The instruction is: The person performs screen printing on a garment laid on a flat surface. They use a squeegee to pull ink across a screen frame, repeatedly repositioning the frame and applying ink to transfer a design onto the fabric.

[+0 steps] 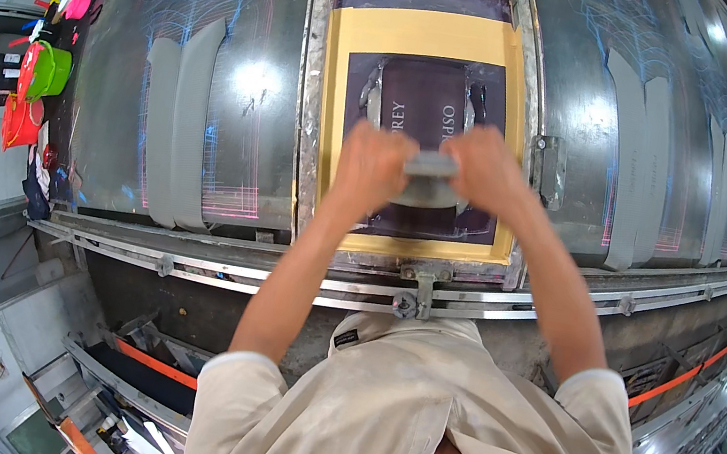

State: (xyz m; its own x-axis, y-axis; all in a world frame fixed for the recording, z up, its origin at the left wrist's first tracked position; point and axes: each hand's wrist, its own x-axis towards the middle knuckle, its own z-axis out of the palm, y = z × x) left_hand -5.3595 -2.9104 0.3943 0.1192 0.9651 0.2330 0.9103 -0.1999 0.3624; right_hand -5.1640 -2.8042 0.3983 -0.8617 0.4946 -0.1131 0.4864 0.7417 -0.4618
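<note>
My left hand (375,164) and my right hand (484,172) are wrapped round the ends of a grey squeegee (430,166), held crosswise over a printing screen. The screen (437,31) has a metal frame (312,57), yellow tape round its edges and a dark middle with pale lettering. Streaks of ink or film show along both sides of the dark middle, and a pale smear lies just below the squeegee. Both hands are slightly blurred.
The long metal table (253,143) carries grey cut panels (171,130) (638,175) on both sides of the frame. A rail (325,292) runs along the near edge. Coloured buckets (47,72) and small tubs stand at the far left. Below left is a rack (156,365).
</note>
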